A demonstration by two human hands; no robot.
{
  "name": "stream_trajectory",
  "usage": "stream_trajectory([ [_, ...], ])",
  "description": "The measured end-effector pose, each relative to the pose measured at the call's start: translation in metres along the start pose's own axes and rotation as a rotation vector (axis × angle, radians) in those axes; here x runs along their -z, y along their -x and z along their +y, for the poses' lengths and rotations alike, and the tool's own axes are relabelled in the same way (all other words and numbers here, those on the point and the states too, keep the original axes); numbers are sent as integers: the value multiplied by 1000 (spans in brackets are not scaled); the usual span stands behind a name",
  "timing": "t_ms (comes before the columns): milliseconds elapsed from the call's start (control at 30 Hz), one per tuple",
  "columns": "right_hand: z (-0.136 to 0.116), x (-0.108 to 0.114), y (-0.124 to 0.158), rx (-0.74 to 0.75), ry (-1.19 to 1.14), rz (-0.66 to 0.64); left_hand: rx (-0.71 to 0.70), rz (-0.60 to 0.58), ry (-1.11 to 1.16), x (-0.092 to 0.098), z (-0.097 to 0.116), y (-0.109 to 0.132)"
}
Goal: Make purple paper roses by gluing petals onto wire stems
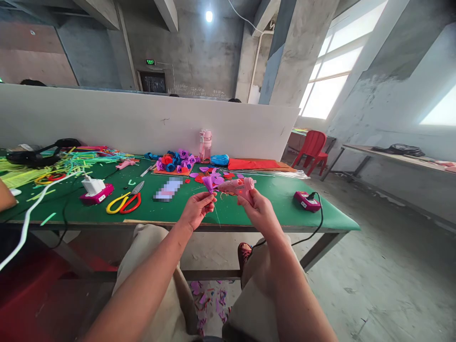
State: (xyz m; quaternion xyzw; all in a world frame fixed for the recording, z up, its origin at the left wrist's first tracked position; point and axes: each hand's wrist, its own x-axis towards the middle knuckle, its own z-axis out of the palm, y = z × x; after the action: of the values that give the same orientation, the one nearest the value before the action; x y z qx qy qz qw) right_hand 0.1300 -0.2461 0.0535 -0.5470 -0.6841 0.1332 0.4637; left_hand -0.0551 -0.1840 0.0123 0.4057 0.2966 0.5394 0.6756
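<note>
Between the fingertips of my left hand point(198, 209) a purple paper flower point(209, 184) is pinched, with a thin wire stem hanging below it. My right hand point(260, 207) is wrapped round the handle of a pink hot glue gun point(238, 186). The gun points left, its nozzle close beside the flower; whether they touch I cannot tell. Purple and red paper petals point(217, 177) lie loose on the green table point(199, 216) behind both hands. A heap of finished blue, red and purple paper flowers point(174, 161) sits farther back on the left.
Scissors point(130, 199) with yellow and red handles lie at left, near a pink power socket point(96, 194) with a white plug. Another socket point(307, 201) with a black cord is at right. A pink bottle point(205, 145) stands before the white partition point(142, 114). Another person's arm point(5, 195) shows at far left.
</note>
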Motion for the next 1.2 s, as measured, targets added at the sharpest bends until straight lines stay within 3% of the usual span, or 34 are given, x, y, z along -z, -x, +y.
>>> stream_trajectory([
  [1200,0,-4,1,-2,56,59,-15,-8,-6,1,0,0],
])
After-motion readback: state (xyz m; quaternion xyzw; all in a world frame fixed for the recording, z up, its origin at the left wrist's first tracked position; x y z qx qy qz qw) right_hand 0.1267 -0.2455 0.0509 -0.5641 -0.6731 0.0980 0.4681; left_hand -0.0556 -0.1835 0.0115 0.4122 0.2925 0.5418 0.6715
